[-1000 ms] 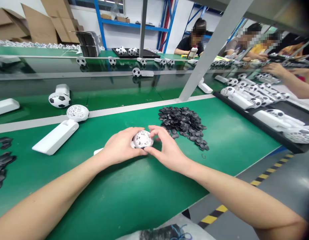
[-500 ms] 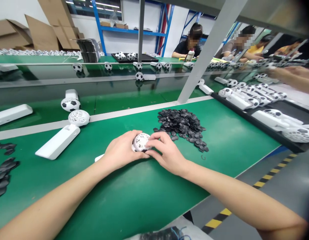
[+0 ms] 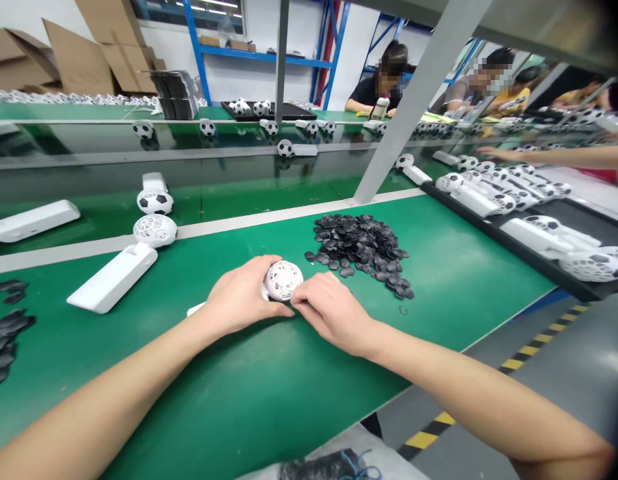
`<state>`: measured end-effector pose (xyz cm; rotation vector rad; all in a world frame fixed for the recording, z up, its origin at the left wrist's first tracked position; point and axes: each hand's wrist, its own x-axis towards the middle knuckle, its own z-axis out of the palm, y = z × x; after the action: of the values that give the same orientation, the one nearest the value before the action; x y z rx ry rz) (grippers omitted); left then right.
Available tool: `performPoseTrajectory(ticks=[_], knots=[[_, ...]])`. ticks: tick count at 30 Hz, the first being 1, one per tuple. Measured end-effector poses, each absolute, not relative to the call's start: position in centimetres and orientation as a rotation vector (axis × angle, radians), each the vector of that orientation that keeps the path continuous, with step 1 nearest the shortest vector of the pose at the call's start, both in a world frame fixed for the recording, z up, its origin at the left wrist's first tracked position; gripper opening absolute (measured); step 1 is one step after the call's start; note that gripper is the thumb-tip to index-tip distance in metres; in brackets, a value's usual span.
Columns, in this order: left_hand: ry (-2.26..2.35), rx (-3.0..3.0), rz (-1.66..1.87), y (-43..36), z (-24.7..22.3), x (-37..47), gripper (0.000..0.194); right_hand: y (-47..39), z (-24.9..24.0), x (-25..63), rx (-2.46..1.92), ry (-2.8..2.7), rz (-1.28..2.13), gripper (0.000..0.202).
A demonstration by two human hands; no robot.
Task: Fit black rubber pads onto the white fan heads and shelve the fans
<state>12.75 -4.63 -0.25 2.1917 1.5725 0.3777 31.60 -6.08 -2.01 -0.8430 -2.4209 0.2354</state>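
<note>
My left hand (image 3: 241, 290) is wrapped round the head of a white handheld fan (image 3: 283, 280), its round grille facing up. A bit of its white handle shows beyond my wrist; the rest is hidden under the hand. At the lower right rim of the fan head, my right hand (image 3: 331, 310) has its thumb and fingers pinched together; whatever they hold is hidden. A heap of small black pieces (image 3: 359, 243) lies just beyond my right hand. Another white fan (image 3: 113, 277) with a football-like head rests to the left.
More black pieces (image 3: 6, 343) lie at the left edge. A black tray (image 3: 493, 233) of football fans stands at right, near a co-worker's arm (image 3: 553, 157). A grey post (image 3: 403, 100) rises beyond the heap. Fans sit on the shiny green belt (image 3: 229, 190) behind a pale strip.
My right fingers have slid from the grille to its lower right rim and closed together. On the belt, near fans have shifted right and far ones left. The co-worker's arm at right has moved.
</note>
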Motion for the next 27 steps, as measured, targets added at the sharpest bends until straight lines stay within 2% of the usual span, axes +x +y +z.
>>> performPoseTrajectory(ticks=[6,11,18,27], knots=[[1.558,2.178,0.39,-4.7,-0.2,12.8,0.076,-4.8,-0.6,31.5,-0.648,-2.61,0.109,0.024],[1.539,2.221,0.404,-4.7,-0.2,12.7,0.065,-3.9,-1.3,31.0,-0.748,-2.46,0.261,0.005],[1.534,2.234,0.404,-4.7,-0.2,12.8,0.056,-4.3,-2.4,31.2,-0.937,-2.195,0.657,0.042],[1.529,2.197,0.35,-4.4,-0.2,12.5,0.072,-4.5,-2.5,30.9,-0.956,-2.064,0.901,0.043]])
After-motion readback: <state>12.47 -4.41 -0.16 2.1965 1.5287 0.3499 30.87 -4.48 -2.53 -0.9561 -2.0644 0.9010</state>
